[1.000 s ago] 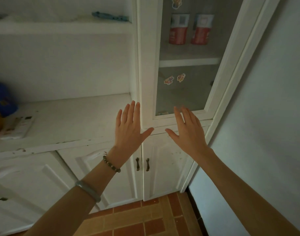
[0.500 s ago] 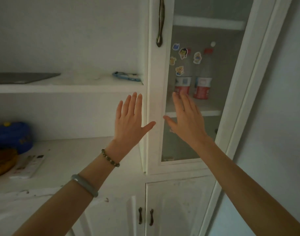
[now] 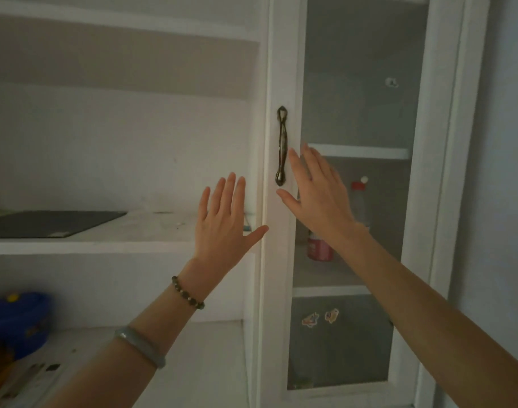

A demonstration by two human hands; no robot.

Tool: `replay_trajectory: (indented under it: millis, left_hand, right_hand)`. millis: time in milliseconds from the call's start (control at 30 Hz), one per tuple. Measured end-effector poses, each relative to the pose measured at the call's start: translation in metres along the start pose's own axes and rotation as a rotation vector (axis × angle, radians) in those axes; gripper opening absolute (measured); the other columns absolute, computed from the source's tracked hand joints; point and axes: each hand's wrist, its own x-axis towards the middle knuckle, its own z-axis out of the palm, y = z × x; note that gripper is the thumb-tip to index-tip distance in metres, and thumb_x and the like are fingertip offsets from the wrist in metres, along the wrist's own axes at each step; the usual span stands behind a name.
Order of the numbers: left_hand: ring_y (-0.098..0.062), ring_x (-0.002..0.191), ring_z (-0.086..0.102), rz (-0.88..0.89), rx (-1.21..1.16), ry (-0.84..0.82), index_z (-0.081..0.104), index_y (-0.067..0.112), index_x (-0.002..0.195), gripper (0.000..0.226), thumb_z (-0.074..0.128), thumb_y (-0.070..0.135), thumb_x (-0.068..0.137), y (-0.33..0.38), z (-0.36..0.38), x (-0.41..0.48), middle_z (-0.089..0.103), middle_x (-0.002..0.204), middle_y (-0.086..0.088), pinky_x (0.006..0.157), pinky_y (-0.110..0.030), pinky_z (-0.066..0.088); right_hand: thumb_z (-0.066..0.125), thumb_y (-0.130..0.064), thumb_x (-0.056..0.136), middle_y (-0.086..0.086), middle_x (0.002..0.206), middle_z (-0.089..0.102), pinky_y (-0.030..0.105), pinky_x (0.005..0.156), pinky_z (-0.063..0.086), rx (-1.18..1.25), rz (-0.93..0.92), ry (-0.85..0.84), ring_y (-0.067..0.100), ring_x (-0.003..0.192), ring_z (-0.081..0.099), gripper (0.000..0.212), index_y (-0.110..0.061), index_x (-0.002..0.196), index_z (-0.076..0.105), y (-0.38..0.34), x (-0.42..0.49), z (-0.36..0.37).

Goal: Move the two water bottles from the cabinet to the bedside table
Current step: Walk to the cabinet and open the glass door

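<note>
- The two water bottles stand behind the glass door (image 3: 354, 113) of the cabinet (image 3: 440, 172), on its middle shelf; one bottle (image 3: 358, 198) shows a red-and-white top and pale body, the other (image 3: 319, 248) only its red label, since the right hand (image 3: 319, 198) covers the rest
- The door looks closed — so the bottles cannot be reached until it is swung open, and none of the moving is done yet
- The right hand is raised in front of the glass, its grip flat and spread, holding nothing; its fingertips (image 3: 294, 156) lie just beside the dark metal handle (image 3: 281, 145) on the door's left stile, apparently not yet around it
- I judge this hand is placed to take the handle, the pull being the only way in
- The left hand (image 3: 225, 219) hangs near the door frame, fingers together, thumb out, empty — probably kept free to receive a bottle
- Further left, open shelves carry a dark flat board (image 3: 51, 223); below sits a blue container (image 3: 16, 322)
- The bedside table is not in view
</note>
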Motion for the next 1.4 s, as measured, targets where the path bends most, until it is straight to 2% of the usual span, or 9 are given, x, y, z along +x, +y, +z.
replay_trajectory:
  millis: [300,500,600,767,1100,1167,1233,1300,1400]
  left_hand:
    - [-0.033,0.136,0.027,-0.028,0.0,0.017,0.025,0.005,0.141,0.093,0.045,0.068,0.075,-0.015,-0.006,0.002,0.03,0.147,-0.018,0.111,-0.05,0.018]
    - [-0.033,0.136,0.026,-0.044,0.001,-0.006,0.025,0.004,0.142,0.093,0.039,0.07,0.078,-0.027,-0.01,-0.008,0.03,0.147,-0.018,0.112,-0.049,0.017]
    - [-0.033,0.136,0.026,-0.036,0.03,-0.036,0.023,0.005,0.142,0.091,0.03,0.07,0.079,-0.03,-0.011,-0.012,0.029,0.148,-0.017,0.112,-0.047,0.014]
    - [-0.033,0.135,0.028,-0.012,0.047,-0.055,0.023,0.005,0.142,0.091,0.034,0.069,0.08,-0.03,-0.014,-0.021,0.029,0.148,-0.017,0.112,-0.049,0.018]
    - [-0.032,0.132,0.036,0.052,-0.019,-0.065,0.026,0.005,0.139,0.084,0.025,0.067,0.083,-0.026,-0.021,-0.049,0.037,0.144,-0.016,0.106,-0.052,0.031]
    - [-0.032,0.132,0.036,0.061,-0.034,-0.052,0.027,0.005,0.139,0.083,0.022,0.067,0.085,-0.025,-0.023,-0.049,0.038,0.143,-0.016,0.105,-0.052,0.032]
    - [-0.031,0.132,0.036,0.069,-0.043,-0.048,0.028,0.004,0.138,0.082,0.02,0.067,0.085,-0.024,-0.023,-0.05,0.039,0.143,-0.016,0.106,-0.051,0.032]
    - [-0.031,0.132,0.036,0.085,-0.046,-0.05,0.028,0.004,0.139,0.083,0.026,0.067,0.084,-0.021,-0.022,-0.05,0.038,0.143,-0.016,0.109,-0.049,0.026]
    - [-0.03,0.132,0.035,0.096,-0.049,-0.062,0.029,0.003,0.139,0.085,0.031,0.067,0.082,-0.011,-0.02,-0.047,0.038,0.143,-0.016,0.112,-0.047,0.021]
  right_hand:
    - [0.053,-0.028,0.092,0.025,0.146,0.031,0.045,0.106,0.033,-0.02,-0.078,-0.003,0.035,0.135,0.031,0.056,-0.004,0.139,0.034,0.002,0.037,0.022]
    - [0.057,-0.008,0.089,0.029,0.132,0.049,0.037,0.083,0.053,-0.003,-0.059,0.132,0.034,0.119,0.052,0.041,0.008,0.126,0.047,-0.003,0.055,0.033]
    - [0.063,0.002,0.082,0.031,0.128,0.051,0.036,0.082,0.054,-0.028,-0.041,0.143,0.034,0.116,0.055,0.043,0.011,0.123,0.049,-0.006,0.059,0.037]
    - [0.065,0.019,0.068,0.04,0.125,0.047,0.043,0.085,0.052,-0.062,-0.039,0.077,0.045,0.116,0.051,0.056,0.018,0.12,0.046,-0.017,0.063,0.029]
    - [0.079,0.016,0.045,0.038,0.108,0.059,0.037,0.079,0.054,-0.221,-0.027,0.022,0.044,0.104,0.06,0.061,0.013,0.103,0.06,-0.029,0.063,0.014]
    - [0.077,0.018,0.045,0.037,0.102,0.061,0.038,0.075,0.056,-0.237,-0.042,0.031,0.044,0.102,0.06,0.055,0.012,0.098,0.061,-0.03,0.061,0.009]
    - [0.069,0.021,0.056,0.042,0.114,0.053,0.043,0.074,0.056,-0.152,-0.039,0.044,0.049,0.112,0.052,0.053,0.012,0.106,0.057,-0.028,0.056,0.005]
    - [0.057,0.022,0.07,0.042,0.133,0.036,0.047,0.083,0.053,-0.096,-0.051,0.12,0.05,0.127,0.036,0.056,0.005,0.123,0.049,-0.021,0.047,-0.003]
    - [0.042,0.018,0.076,0.038,0.14,0.03,0.053,0.109,0.027,-0.231,-0.287,0.175,0.048,0.133,0.025,0.059,-0.005,0.13,0.047,-0.007,0.038,-0.031]
